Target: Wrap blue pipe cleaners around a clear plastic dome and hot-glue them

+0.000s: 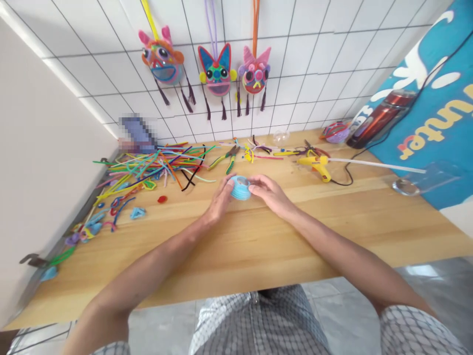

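Observation:
A small round piece (241, 191), wrapped in light blue pipe cleaner and with a clear patch on top, is held between both hands over the middle of the wooden table. My left hand (220, 197) grips its left side, the thumb on its upper edge. From the right, my right hand (270, 193) pinches the piece with fingers bent around that side. Just beyond the hands lie pliers (232, 160) with green and yellow handles. To the right of them rests a yellow glue gun (318, 166) with a long white glue stick in its back.
A heap of colourful pipe cleaners (166, 162) spreads over the back left. Small shaped bits, among them a red disc (162, 199) and a blue triangle (138, 213), lie nearer. A red thermos (384, 118) stands back right. Decorated mask ornaments (218, 74) hang on the tiled wall.

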Tool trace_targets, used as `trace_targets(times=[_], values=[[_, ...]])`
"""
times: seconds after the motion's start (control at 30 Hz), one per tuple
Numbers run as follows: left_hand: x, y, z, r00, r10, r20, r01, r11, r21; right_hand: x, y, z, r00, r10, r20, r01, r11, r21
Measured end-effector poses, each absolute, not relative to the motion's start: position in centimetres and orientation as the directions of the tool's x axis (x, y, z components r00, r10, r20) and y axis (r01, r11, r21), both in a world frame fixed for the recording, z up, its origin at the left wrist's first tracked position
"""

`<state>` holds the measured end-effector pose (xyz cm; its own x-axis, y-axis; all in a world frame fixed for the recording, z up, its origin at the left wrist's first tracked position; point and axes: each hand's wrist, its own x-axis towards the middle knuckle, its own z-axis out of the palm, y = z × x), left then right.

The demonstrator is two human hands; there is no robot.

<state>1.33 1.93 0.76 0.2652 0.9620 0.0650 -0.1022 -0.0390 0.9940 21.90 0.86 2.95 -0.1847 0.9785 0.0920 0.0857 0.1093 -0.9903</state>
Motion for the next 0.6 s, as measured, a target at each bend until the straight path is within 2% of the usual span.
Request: trace_targets(times=[0.07,0.2,0.4,0.5,0.6], values=[[1.3,1.9,1.9,0.319,0.948,0.001,-0.141,0.046,0.989,22.3,1.1,3.9,-0.189,0.98,0.056,0.054,0.068,-0.996],[1.2,1.8,3.4,0.395,0.917,0.06,-0.15,0.0,0.989,22.8,0.8,5.0,-0.163,0.984,0.076,0.077,0.09,-0.993],[1.3,1.5,2.3,0.433,0.901,-0.015,-0.131,0.08,0.988,22.8,-0.1,2.8,-0.089,0.989,0.12,0.118,0.13,-0.985],[1.1,1.1,1.8,0.469,0.882,-0.051,-0.073,0.097,0.993,23.0,-0.6,1.5,-0.095,0.984,0.149,0.174,0.163,-0.971],[0.8,0.8,1.8,0.491,0.871,-0.024,0.031,0.01,0.999,23.3,-1.0,1.2,-0.094,0.972,0.217,0.259,0.235,-0.937]])
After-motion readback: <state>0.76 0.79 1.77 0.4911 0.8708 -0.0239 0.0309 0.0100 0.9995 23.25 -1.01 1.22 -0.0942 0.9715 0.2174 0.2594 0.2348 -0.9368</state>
